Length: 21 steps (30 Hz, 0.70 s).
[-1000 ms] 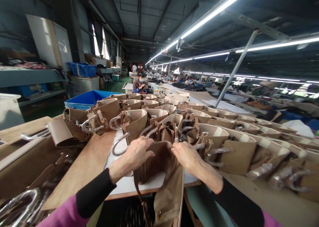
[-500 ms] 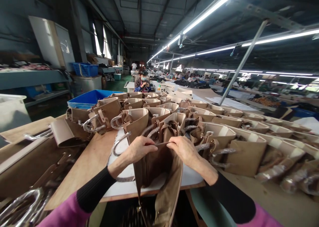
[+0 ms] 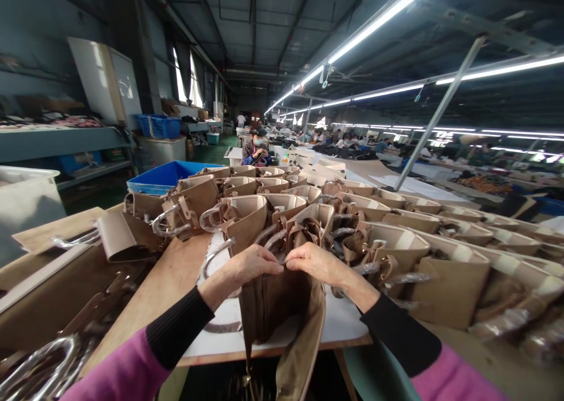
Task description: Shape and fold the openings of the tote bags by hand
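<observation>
A brown handbag [image 3: 282, 313] stands at the table's near edge, its long strap or flap [image 3: 304, 345] hanging over the front. My left hand [image 3: 253, 264] pinches the bag's upper edge between thumb and fingers. Close beside it, my right hand [image 3: 315, 264] pinches the same edge, the fingertips nearly meeting. The exact bit of edge under the fingers is hidden. A plastic-wrapped handle [image 3: 214, 257] curves out to the left of the bag. Directly behind the hands, another open handbag [image 3: 324, 218] has its straps tucked inside.
Rows of brown handbags [image 3: 449, 277] fill the table to the right and behind. More bags [image 3: 57, 283] lie at the left, some with wrapped handles. A blue bin [image 3: 154, 178] stands behind them. Across the table sits a co-worker [image 3: 256, 150]. A slanted metal pole [image 3: 440, 113] rises at right.
My hands have come closer together along the bag's upper edge, so the stretch that showed between them is now covered. The view has shifted slightly; the bag stays in place.
</observation>
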Available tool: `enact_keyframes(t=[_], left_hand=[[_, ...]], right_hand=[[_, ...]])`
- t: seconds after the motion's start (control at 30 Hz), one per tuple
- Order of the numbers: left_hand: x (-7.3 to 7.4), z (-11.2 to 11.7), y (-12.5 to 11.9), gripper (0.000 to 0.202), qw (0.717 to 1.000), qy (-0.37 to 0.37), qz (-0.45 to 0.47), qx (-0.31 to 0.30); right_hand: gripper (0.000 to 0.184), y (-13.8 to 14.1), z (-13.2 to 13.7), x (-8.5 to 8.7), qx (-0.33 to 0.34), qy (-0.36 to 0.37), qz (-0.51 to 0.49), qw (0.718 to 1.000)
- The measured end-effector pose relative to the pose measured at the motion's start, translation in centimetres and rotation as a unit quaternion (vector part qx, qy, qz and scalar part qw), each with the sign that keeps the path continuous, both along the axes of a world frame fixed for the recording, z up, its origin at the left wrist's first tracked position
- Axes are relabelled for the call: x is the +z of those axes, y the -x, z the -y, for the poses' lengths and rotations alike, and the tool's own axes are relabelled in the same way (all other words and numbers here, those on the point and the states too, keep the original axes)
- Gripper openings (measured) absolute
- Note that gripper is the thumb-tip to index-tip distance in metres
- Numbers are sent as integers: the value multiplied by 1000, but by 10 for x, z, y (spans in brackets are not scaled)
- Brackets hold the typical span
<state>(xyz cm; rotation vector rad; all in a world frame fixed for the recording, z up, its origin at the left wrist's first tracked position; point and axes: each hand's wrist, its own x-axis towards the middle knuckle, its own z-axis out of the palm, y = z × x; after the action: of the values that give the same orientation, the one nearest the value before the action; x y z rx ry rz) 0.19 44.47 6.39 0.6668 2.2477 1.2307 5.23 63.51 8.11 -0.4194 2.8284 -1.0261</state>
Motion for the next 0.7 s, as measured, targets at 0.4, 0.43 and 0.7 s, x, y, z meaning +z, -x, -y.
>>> enact_keyframes(t=[0.4, 0.43, 0.7], left_hand=[[3, -6, -12, 18, 999, -33, 1, 30], [2, -6, -12, 19, 999, -39, -3, 26], [7, -3, -13, 16, 998, -50, -23, 1]], right_hand=[[17, -3, 2, -16, -49, 57, 14, 997], [18, -5, 4, -17, -60, 60, 4, 996], [21, -14, 12, -19, -100, 59, -35, 993]])
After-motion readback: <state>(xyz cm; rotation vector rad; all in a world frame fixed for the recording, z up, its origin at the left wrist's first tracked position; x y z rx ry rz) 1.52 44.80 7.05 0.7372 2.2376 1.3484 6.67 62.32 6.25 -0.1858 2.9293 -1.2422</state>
